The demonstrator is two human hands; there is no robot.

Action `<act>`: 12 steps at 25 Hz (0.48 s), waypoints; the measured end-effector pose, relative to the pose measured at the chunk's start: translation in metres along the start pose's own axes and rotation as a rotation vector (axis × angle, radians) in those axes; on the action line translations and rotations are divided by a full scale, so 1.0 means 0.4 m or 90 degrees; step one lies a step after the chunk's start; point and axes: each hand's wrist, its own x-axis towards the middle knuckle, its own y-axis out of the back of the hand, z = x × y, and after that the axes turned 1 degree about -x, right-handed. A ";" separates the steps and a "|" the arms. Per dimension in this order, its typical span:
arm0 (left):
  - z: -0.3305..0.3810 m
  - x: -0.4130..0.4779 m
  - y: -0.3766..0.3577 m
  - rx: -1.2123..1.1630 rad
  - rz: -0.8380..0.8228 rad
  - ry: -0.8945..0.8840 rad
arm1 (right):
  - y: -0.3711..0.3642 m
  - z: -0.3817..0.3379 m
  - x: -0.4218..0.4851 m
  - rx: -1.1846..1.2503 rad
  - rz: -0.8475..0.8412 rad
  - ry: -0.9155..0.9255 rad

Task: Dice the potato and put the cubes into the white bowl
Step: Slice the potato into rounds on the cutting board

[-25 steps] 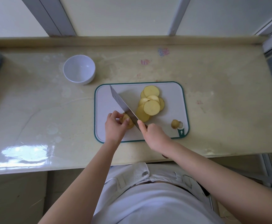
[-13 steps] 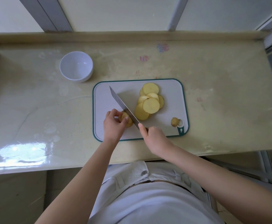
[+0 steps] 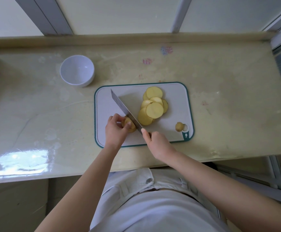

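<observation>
White bowl, far left: empty, well apart from the cutting board. Potato stub is pinched by the left hand. Knife is gripped by the right hand, blade set against the stub. Little is changed over the last second. No new slice is freed, and the slices to the right are left uncut, so dicing is judged not yet begun. No legible writing is found.
</observation>
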 end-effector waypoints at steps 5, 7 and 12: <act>0.002 -0.005 0.000 -0.008 0.014 0.005 | 0.019 -0.002 0.007 0.033 -0.006 0.012; 0.003 -0.011 -0.004 -0.023 0.028 0.021 | 0.018 -0.003 0.004 0.028 -0.001 0.016; 0.012 -0.021 -0.023 -0.055 0.074 0.069 | 0.025 0.004 0.010 0.003 -0.009 0.018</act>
